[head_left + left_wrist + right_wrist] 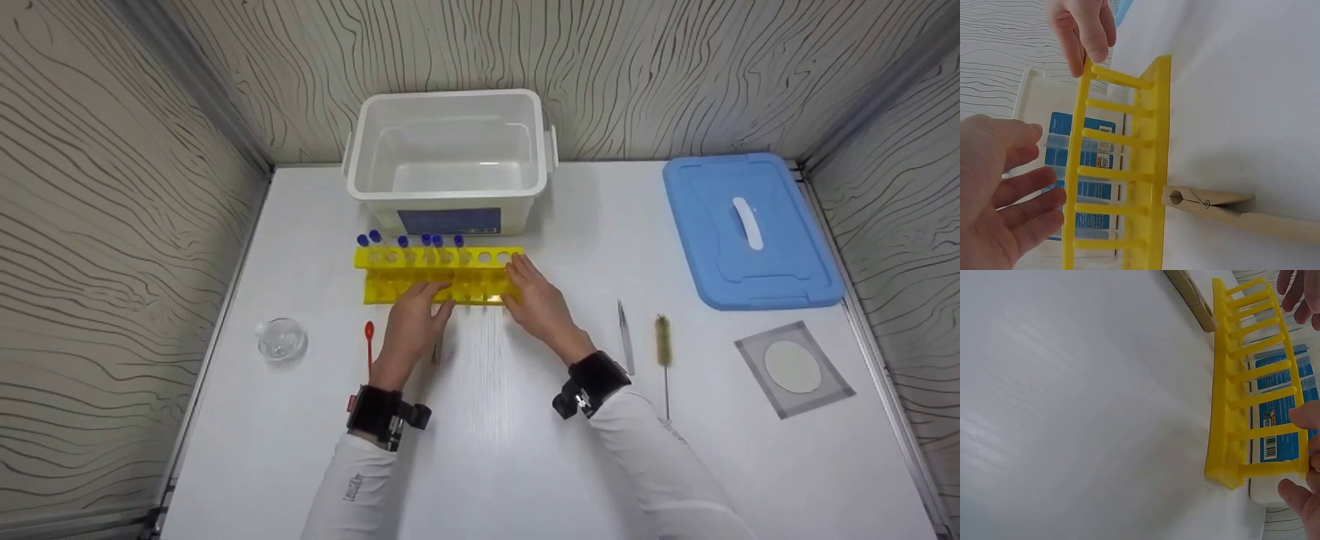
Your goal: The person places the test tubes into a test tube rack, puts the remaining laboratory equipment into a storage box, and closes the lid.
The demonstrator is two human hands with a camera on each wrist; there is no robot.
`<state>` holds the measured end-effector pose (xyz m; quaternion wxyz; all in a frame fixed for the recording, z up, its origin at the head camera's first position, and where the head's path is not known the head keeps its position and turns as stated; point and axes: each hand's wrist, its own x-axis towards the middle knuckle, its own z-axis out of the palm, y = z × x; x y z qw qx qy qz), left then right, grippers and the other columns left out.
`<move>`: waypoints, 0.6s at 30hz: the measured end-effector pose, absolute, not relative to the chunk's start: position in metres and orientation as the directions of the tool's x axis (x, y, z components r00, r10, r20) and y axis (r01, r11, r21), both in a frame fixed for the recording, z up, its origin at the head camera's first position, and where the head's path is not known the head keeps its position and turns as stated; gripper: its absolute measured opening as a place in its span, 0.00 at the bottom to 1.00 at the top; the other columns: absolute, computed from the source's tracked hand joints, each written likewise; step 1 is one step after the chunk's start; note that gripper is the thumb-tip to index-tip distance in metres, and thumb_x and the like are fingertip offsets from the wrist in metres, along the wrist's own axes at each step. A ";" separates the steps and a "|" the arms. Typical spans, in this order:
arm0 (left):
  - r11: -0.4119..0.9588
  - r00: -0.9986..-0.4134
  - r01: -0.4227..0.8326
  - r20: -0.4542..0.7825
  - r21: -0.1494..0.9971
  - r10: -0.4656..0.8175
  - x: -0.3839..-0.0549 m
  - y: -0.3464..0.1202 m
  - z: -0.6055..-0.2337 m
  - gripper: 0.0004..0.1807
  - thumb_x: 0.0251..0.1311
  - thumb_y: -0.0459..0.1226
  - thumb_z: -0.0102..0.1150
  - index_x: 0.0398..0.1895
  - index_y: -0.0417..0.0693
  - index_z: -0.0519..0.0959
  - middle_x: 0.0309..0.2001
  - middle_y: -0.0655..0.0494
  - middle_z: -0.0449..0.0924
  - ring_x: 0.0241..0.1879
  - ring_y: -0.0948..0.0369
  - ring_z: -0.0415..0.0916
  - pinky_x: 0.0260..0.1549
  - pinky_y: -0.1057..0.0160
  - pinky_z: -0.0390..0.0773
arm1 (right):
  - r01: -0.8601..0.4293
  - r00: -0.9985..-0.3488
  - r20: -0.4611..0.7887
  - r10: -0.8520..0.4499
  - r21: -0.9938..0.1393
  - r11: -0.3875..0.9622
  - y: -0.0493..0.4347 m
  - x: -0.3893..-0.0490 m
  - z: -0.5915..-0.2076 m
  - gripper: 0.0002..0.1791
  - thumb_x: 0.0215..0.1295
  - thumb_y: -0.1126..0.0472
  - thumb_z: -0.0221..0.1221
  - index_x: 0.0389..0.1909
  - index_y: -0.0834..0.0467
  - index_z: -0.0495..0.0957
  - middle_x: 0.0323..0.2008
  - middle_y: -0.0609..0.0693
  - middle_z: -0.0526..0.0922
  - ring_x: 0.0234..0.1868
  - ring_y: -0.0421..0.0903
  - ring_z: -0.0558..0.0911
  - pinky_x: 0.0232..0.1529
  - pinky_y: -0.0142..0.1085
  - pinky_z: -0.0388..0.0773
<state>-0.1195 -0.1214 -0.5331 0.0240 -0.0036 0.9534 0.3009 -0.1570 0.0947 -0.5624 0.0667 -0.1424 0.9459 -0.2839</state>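
Note:
A yellow test tube rack (442, 259) stands on the table and holds several clear tubes with blue caps (459, 241). My left hand (411, 319) is in front of the rack's middle, its fingers loosely bent and holding nothing; in the left wrist view the left hand (1008, 191) is beside the rack's top bar. My right hand (541, 304) is at the rack's right end, fingers and thumb around the end of the upper shelf. A wooden test tube clamp (1207, 202) lies by the rack's base, partly hidden behind my left hand in the head view.
Behind the rack stands a white plastic bin (450, 196). Its blue lid (712, 225) lies at right. Tweezers (625, 341), a tube brush (663, 345) and a gauze square with a white disc (793, 367) are at right. At left are a glass vessel (283, 340) and a red spoon (369, 334).

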 end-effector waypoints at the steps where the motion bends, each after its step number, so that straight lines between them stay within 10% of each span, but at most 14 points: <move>1: 0.818 -0.999 -0.004 -0.034 0.576 0.019 -0.121 -0.120 -0.533 0.21 0.66 0.46 0.61 0.60 0.54 0.79 0.57 0.54 0.81 0.57 0.55 0.78 0.60 0.54 0.78 | -0.242 -0.946 -0.043 -0.321 -0.563 0.790 0.094 -0.157 -0.562 0.33 0.71 0.55 0.58 0.72 0.64 0.63 0.77 0.58 0.58 0.78 0.53 0.58 0.76 0.48 0.60; 18: 0.817 -0.946 0.322 0.179 0.478 0.268 -0.150 -0.087 -0.540 0.17 0.64 0.38 0.63 0.54 0.43 0.81 0.54 0.46 0.82 0.54 0.50 0.81 0.58 0.53 0.79 | -0.288 -0.953 0.113 -0.282 -0.628 0.723 0.101 -0.153 -0.555 0.19 0.70 0.60 0.57 0.59 0.61 0.79 0.61 0.59 0.81 0.62 0.56 0.80 0.64 0.49 0.76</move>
